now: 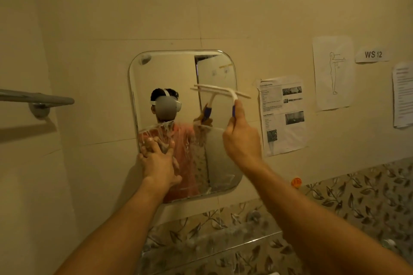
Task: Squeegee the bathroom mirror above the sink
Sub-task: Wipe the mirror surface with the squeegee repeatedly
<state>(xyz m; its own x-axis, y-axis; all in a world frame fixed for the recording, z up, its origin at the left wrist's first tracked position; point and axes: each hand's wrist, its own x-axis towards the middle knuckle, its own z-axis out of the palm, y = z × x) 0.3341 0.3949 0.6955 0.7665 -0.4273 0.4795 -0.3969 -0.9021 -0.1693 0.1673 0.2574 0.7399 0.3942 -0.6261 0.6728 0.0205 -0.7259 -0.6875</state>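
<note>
— Where is the squeegee?

— High on the right of the mirror. It is white with a blue handle. Its blade lies almost level, dipping a little to the right, and the right end reaches past the mirror's edge over the wall.

— Is the blade on the glass?

— I cannot tell; its reflection sits just beside it, so it is close at least.

— Who holds it?

— The right hand, from below. The fingers are wrapped round the blue handle, and the arm stretches up from the lower right.

— And the other hand?

— The left hand lies flat against the lower left of the mirror, fingers straight and spread, grasping nothing. It sits at the glass's left edge.

— What state is the glass in?

— The lower half is streaked with wet, foamy runs, thickest around the left hand. The upper half looks clearer, and it reflects a person in a headset and an orange top.

— Anything else on the wall?

— A grey towel bar on the left. To the right of the mirror, a printed sheet, a line drawing of a standing figure, and a label reading WS 12. Leaf-patterned tiles run below, with a small orange object at their top edge.
</note>
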